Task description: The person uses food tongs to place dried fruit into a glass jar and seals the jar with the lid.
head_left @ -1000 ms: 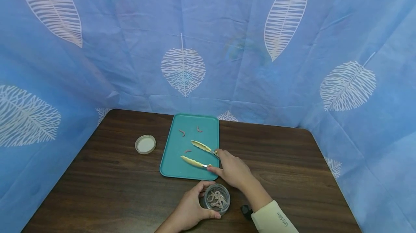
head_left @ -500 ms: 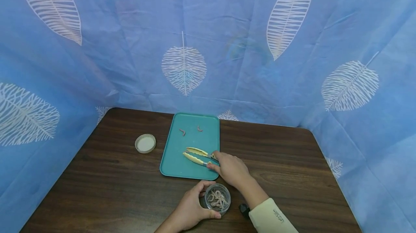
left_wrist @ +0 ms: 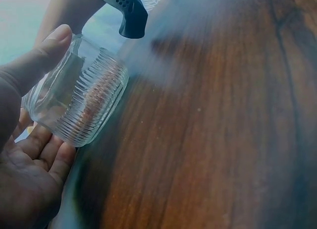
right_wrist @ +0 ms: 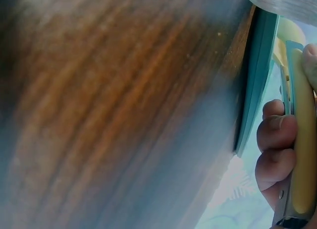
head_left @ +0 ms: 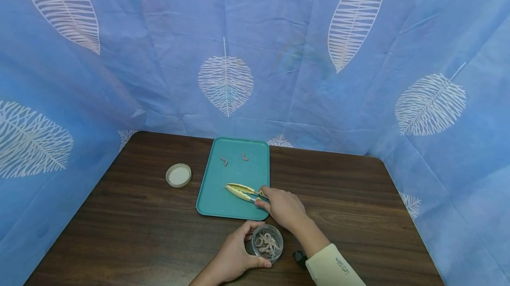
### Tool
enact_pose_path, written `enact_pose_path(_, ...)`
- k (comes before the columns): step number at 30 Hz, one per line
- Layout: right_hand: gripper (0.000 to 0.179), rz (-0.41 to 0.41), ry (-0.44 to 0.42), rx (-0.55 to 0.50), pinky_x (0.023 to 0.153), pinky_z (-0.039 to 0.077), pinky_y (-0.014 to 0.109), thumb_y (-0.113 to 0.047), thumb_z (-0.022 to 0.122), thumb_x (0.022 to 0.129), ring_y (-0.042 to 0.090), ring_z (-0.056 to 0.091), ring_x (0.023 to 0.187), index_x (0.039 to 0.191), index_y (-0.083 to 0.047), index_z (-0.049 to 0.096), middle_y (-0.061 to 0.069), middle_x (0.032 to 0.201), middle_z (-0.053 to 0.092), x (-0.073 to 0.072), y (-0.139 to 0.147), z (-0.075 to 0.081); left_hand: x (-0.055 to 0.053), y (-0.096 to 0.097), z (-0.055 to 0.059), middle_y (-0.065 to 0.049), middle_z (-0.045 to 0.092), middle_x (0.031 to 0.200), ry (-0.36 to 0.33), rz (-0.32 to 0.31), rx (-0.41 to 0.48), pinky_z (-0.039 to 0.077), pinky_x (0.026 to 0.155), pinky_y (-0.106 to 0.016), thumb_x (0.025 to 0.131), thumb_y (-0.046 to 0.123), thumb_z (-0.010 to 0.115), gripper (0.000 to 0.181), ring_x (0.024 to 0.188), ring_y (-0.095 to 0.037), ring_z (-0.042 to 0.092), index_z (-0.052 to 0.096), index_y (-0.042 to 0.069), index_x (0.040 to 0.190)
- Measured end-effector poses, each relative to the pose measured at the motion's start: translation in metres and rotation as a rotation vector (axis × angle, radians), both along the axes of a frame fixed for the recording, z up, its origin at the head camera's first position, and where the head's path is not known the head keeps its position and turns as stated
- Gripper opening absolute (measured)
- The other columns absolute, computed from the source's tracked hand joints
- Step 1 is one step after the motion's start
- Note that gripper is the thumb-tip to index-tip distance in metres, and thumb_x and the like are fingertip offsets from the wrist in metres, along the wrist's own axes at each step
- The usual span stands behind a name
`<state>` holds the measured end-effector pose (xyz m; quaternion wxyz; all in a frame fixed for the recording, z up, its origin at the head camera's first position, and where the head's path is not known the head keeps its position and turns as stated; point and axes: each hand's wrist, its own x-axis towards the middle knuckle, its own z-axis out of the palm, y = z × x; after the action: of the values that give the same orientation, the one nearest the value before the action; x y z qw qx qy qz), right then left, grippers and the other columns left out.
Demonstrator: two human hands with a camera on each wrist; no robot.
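Tray (head_left: 213,202): tongs (head_left: 240,195) low over its near half, right hand's (head_left: 284,210) fingers gripping; jar (left_wrist: 81,97) just off its near edge, left hand's (head_left: 235,253) fingers round it. Thin strip (head_left: 225,187) at tong tips could slip if barely pinched.

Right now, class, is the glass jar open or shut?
Open: the head view looks into the jar at uncovered worm-like pieces, and a round lid lies apart on the table.

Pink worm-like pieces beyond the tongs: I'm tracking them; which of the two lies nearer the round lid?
The left piece, on the side of the teal tray facing the lid; the right piece lies farther across.
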<state>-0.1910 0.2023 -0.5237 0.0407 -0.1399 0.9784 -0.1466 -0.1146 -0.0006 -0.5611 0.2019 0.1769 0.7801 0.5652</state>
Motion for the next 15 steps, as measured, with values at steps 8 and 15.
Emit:
enact_pose_path(8, 0.031, -0.014, -0.011, 0.008, 0.061, 0.047, 0.033, -0.056, 0.064, 0.105, 0.008, 0.06, 0.069, 0.12, -0.029, 0.067, -0.009, 0.095, 0.075, 0.0017, 0.0017, -0.0021, 0.0013, 0.0001, 0.0015, 0.0, 0.064, 0.147, -0.012, -0.008, 0.017, 0.055, 0.107, -0.036, 0.079, 0.033, 0.1, 0.088, 0.133, -0.026, 0.063, 0.055, 0.019, 0.154)
enact_pose_path(15, 0.027, -0.023, -0.02, -0.016, 0.057, 0.04, 0.031, -0.055, 0.061, 0.107, 0.01, 0.051, 0.062, 0.108, -0.028, 0.061, -0.011, 0.08, 0.063, 0.0071, 0.0047, -0.0053, 0.0036, 0.0002, 0.0038, -0.002, 0.064, 0.148, -0.017, -0.008, 0.037, 0.055, 0.106, -0.035, 0.079, 0.029, 0.1, 0.087, 0.133, -0.029, 0.064, 0.055, 0.019, 0.153)
